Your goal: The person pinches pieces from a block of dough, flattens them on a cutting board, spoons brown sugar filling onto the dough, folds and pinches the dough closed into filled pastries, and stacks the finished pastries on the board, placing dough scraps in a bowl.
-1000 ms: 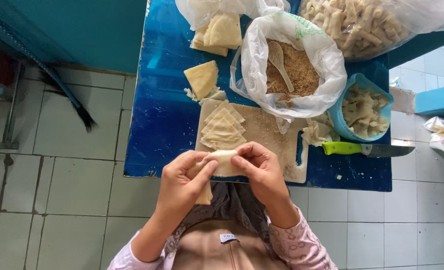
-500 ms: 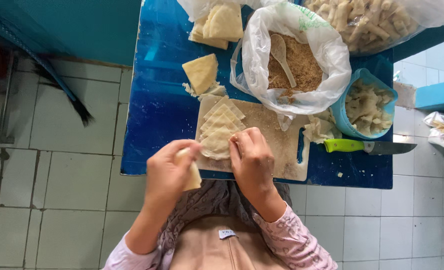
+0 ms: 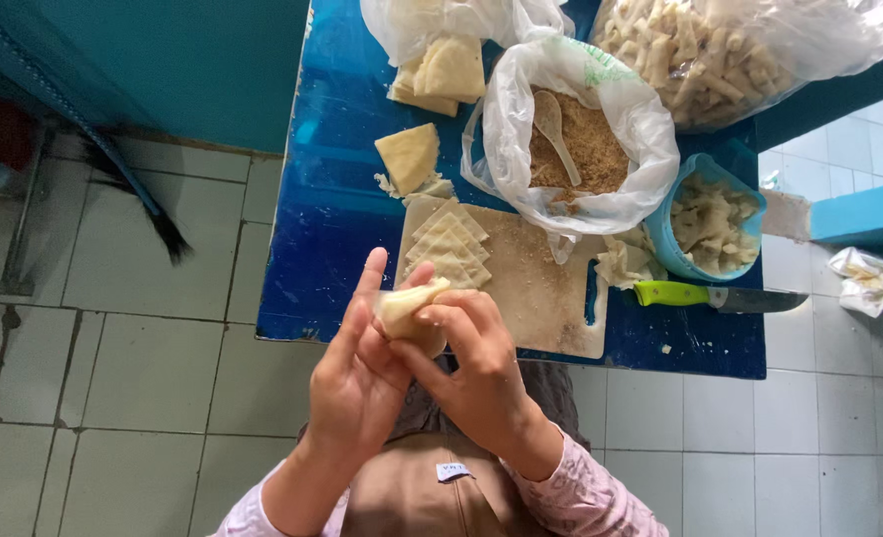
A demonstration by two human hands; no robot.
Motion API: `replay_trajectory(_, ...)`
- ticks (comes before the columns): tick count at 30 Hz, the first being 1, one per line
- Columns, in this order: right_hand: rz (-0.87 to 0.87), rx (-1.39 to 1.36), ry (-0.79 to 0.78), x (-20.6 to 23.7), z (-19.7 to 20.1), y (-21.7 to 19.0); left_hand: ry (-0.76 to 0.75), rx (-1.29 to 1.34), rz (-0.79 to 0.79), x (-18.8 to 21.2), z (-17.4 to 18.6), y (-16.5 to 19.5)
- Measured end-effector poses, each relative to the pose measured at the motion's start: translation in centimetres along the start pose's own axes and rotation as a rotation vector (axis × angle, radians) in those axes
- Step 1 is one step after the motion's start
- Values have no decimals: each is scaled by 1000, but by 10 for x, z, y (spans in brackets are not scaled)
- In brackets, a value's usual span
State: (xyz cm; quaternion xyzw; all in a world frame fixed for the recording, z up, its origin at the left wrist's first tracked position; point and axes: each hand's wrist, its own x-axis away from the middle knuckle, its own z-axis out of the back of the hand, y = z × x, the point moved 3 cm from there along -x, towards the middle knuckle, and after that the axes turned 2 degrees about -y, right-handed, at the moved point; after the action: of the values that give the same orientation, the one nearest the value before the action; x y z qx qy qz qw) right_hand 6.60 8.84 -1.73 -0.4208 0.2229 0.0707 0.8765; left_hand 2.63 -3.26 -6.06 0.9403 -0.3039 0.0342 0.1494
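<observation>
over blue table (image 3: 332, 219), wrapper (image 3: 409, 304) between both grips

The one camera sits on the person's head and looks straight down, near the hands, over the blue table (image 3: 342, 199) edge and the tiled floor (image 3: 143, 378).

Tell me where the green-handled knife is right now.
In the head view, the green-handled knife lies on the right side of the blue table, just below the blue bowl and right of the cutting board.
</observation>
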Motion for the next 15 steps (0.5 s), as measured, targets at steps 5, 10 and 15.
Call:
replay_trajectory(5,-185,-206,-48,-1,4,12,-58,-165,-47,2,-2,2)
replay_trajectory(10,-321,-399,-68,9,4,31,47,-378,-65,-4,6,-4)
replay_trajectory(15,-574,-963,-53,13,-4,60,179,-267,-44,-13,21,-1)
